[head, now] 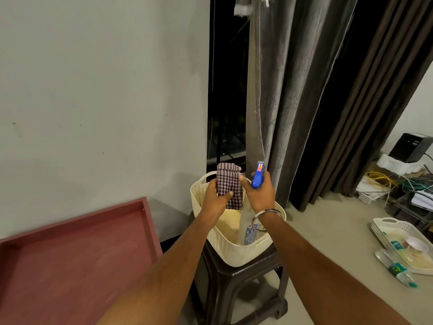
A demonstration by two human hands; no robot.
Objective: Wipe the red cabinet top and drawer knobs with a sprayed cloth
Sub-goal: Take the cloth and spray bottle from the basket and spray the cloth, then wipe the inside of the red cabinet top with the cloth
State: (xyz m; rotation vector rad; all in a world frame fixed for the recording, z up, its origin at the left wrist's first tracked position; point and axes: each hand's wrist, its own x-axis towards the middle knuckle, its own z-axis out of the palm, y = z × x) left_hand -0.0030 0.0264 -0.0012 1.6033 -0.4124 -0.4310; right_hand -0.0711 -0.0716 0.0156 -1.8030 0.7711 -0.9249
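My left hand holds a folded checked purple-and-white cloth upright above the cream basket. My right hand grips a spray bottle by its blue trigger head, nozzle beside the cloth; the clear bottle body hangs down into the basket. The red cabinet top, with a raised rim, lies at the lower left, apart from both hands. No drawer knobs are visible.
The basket stands on a dark brown plastic stool. Grey and brown curtains hang behind. At right on the floor lie a cream tray with a bowl, plastic bottles, tangled cables and a black box.
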